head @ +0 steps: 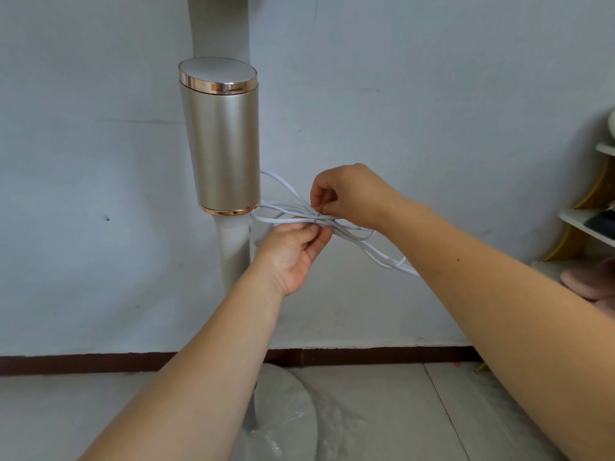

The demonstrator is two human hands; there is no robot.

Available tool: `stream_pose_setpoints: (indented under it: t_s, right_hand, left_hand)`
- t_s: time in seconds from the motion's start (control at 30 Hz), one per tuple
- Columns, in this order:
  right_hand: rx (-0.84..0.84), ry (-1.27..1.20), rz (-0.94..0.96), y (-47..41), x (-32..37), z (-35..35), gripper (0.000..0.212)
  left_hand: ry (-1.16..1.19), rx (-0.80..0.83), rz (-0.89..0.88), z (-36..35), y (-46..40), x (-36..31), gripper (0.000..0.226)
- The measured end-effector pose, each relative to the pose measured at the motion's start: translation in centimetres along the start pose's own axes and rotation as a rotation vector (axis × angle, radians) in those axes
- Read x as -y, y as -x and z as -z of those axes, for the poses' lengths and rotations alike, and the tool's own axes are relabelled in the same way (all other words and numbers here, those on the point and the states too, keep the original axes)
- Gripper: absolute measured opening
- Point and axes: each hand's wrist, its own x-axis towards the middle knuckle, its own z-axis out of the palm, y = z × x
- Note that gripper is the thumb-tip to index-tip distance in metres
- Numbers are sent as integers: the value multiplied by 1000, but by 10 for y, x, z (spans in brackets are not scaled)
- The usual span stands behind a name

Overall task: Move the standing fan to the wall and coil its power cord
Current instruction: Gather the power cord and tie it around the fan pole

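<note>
The fan (221, 144) stands close against the wall (83, 161) just left of both hands, its gold cylinder at hand height and its white pole running down to a round base (286, 404) on the floor (382, 410) below the forearms, so the moving part of the task looks done. The cord (286, 218) comes out beside the bottom of the cylinder and is gathered into several white loops that cross between the hands, with a loose run trailing down to the right under the right forearm. The left hand (293, 251) sits beneath the bundle, palm up, fingers curled and pinching at its middle; the right hand (346, 194) comes from above, thumb and fingertips pinched at the same spot. A thin dark line shows there, probably a twist tie being wound round the loops, though it is too small to be sure. Holding from above and below likely keeps the loops squeezed flat while the tie is closed. Far right of the hands, a shelf (589, 224) carries shoes. No brand, label or writing is readable on the fan or anywhere else.
</note>
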Motion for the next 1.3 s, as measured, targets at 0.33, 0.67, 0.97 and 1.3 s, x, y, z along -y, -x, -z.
stream_pose_setpoints:
  t_s: [0.33, 0.67, 0.97, 1.3]
  right_hand:
    - [-31, -111, -24, 7, -2, -7, 24]
    - [-22, -243, -24, 17, -9, -21, 29]
    - [-58, -497, -69, 16, -18, -26, 33]
    - [40, -742, -165, 14, -29, -20, 32]
  left_hand:
    - [34, -58, 7, 0, -4, 5, 35]
    - [-174, -34, -13, 4, -7, 7, 33]
    - [-303, 80, 55, 14, -8, 2, 23]
    - [-232, 12, -3, 24, -11, 6, 18]
